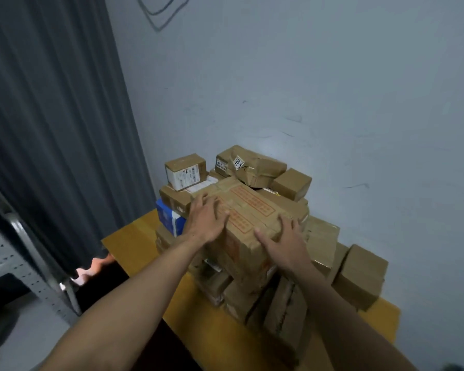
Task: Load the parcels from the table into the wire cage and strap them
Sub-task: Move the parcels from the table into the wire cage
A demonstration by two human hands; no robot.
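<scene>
Fingers (208,202) of our left hand (205,223) lie spread and flat on top of the big taped parcel (252,210). Those of our right hand (284,238) lie spread the same way near its right edge. Neither hand is wrapped round anything yet.

Under this parcel stands the yellow bench (134,236), and between the two sits the pile (252,290) of brown parcels that carries it. The parcel itself is the topmost and broadest. Behind it, touching its far edge as far as we can judge, is a crumpled parcel (252,164). Behind and to its left is a small labelled box (185,171). Below its left side a blue box (169,218) peeps out.

We see no wire cage for certain. A grey perforated frame (24,253) far to the left of the parcel may belong to it, but we cannot tell.

To lift well, we should slide both palms off the top to the parcel's left and right faces and hook our fingers under its lower edges. We should then raise it straight up before drawing it towards us. Dragging it would likely pull the crumpled parcel forward or unsettle the pile below.
</scene>
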